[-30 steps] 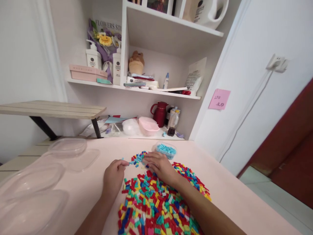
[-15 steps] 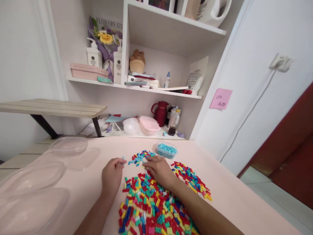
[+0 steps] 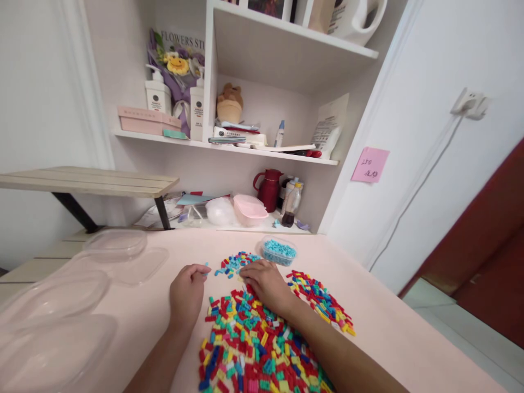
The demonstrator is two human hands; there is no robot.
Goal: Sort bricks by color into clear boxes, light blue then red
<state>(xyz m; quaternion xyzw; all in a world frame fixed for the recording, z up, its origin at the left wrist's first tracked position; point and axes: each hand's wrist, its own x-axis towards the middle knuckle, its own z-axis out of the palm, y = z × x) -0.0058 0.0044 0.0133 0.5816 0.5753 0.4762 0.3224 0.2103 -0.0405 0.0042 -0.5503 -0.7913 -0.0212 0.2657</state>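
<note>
My left hand (image 3: pixel 188 289) is closed above the pink tabletop, left of the bricks. A light blue toy brick (image 3: pixel 206 266) shows between its thumb and forefinger. My right hand (image 3: pixel 265 284) reaches to the near edge of a small brick pile (image 3: pixel 233 262), mostly light blue with some red and yellow. Its fingers are bent and pressed together, fingertips down among the bricks; what they pinch, if anything, is hidden. Under the right forearm spreads a large mixed-colour brick pile (image 3: pixel 254 344). Behind the small pile stands a clear tub of light blue bricks (image 3: pixel 279 252).
Another mixed brick pile (image 3: pixel 321 300) lies to the right. Several clear plastic containers (image 3: pixel 61 349) stand on the left. A wooden stand (image 3: pixel 90 181) rises at the back left. Shelves behind hold a dark red jug (image 3: pixel 269 190), a pink bowl (image 3: pixel 250 210) and bottles (image 3: pixel 291 204).
My right fingertips have shifted slightly left at the small pile. My left hand stays nearly in place with the light blue brick.
</note>
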